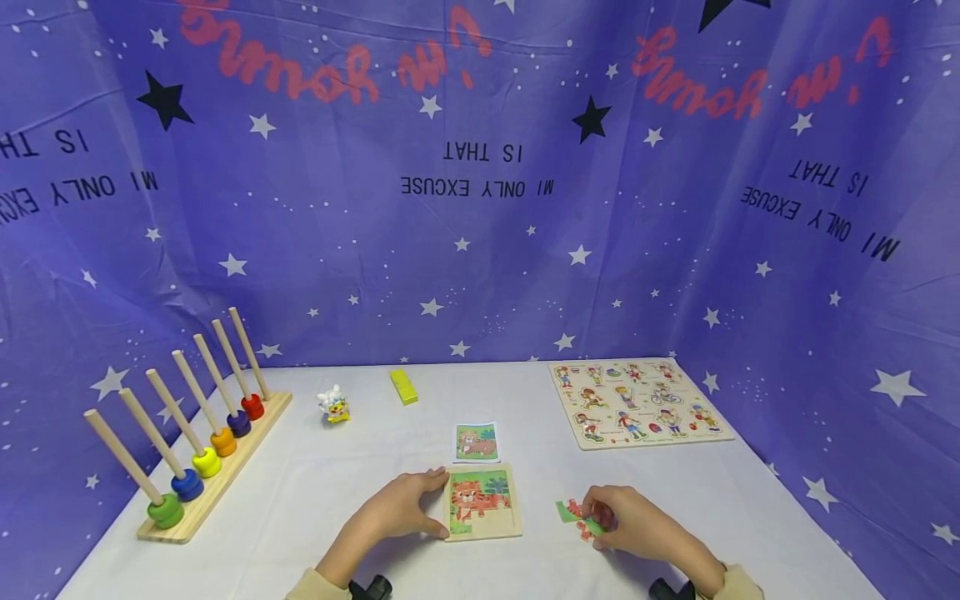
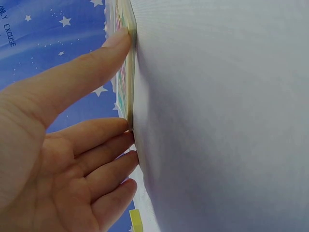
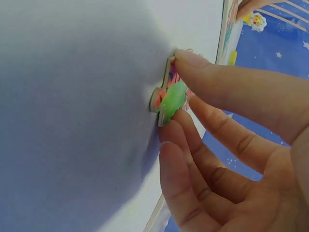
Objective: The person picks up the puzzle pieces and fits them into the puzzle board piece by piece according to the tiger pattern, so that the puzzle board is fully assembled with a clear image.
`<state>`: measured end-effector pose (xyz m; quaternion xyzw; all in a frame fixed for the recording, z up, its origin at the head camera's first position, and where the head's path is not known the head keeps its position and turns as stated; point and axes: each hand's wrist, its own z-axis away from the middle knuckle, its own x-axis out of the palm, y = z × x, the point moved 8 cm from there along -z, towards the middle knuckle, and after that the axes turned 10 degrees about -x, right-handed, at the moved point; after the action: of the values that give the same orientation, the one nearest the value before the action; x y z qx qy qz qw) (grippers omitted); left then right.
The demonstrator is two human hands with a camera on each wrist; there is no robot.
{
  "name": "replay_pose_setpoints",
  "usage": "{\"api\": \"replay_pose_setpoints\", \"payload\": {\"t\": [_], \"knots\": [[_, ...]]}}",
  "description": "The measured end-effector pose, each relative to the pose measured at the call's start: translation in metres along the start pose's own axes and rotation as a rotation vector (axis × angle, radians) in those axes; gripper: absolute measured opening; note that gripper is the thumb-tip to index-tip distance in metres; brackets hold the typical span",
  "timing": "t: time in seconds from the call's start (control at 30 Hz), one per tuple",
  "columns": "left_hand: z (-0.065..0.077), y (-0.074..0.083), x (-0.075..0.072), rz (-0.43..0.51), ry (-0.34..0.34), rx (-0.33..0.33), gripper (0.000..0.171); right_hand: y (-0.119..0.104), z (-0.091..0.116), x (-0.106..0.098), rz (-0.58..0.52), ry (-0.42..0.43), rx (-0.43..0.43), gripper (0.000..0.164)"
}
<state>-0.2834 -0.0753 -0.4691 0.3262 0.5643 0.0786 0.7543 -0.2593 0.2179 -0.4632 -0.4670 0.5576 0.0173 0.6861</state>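
A square wooden tiger jigsaw board [image 1: 483,524], with its lower right bare, lies on the white table. My left hand [image 1: 405,507] touches its left edge, thumb at the near corner and fairly straight fingers at the far corner. In the left wrist view, the fingertips [image 2: 124,124] meet the board's side. To the right of the board, my right hand [image 1: 628,521] pinches a green and red puzzle piece [image 3: 173,102] between thumb and fingers, low over the table. Another loose puzzle piece [image 1: 567,511] lies beside those fingers, partly covered by them.
A tiger picture card [image 1: 476,443] lies just behind the board. To the left stands a peg rack [image 1: 217,483] with coloured rings. Farther back are a small white and yellow toy figure [image 1: 334,405], a yellow block [image 1: 403,387] and a larger picture puzzle board [image 1: 637,404].
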Motion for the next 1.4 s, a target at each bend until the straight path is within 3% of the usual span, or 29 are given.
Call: {"api": "replay_pose_setpoints", "payload": {"t": [0.3, 0.6, 0.8, 1.17, 1.4], "knots": [[0.001, 0.001, -0.001, 0.001, -0.005, 0.003, 0.086, -0.002, 0.000, 0.000, 0.012, 0.003, -0.036, 0.031], [0.002, 0.002, -0.001, 0.002, -0.005, 0.005, 0.086, -0.012, -0.004, -0.007, 0.001, -0.011, -0.096, 0.019], [0.002, 0.001, -0.001, -0.001, -0.002, 0.004, 0.086, -0.019, -0.010, -0.009, -0.004, -0.005, -0.125, 0.022], [0.002, 0.001, -0.001, -0.002, -0.002, -0.003, 0.086, -0.036, -0.023, 0.000, -0.030, 0.038, -0.243, 0.021], [0.002, 0.001, -0.001, 0.001, -0.009, -0.008, 0.085, -0.041, -0.037, 0.009, -0.041, 0.065, -0.236, 0.015]]}}
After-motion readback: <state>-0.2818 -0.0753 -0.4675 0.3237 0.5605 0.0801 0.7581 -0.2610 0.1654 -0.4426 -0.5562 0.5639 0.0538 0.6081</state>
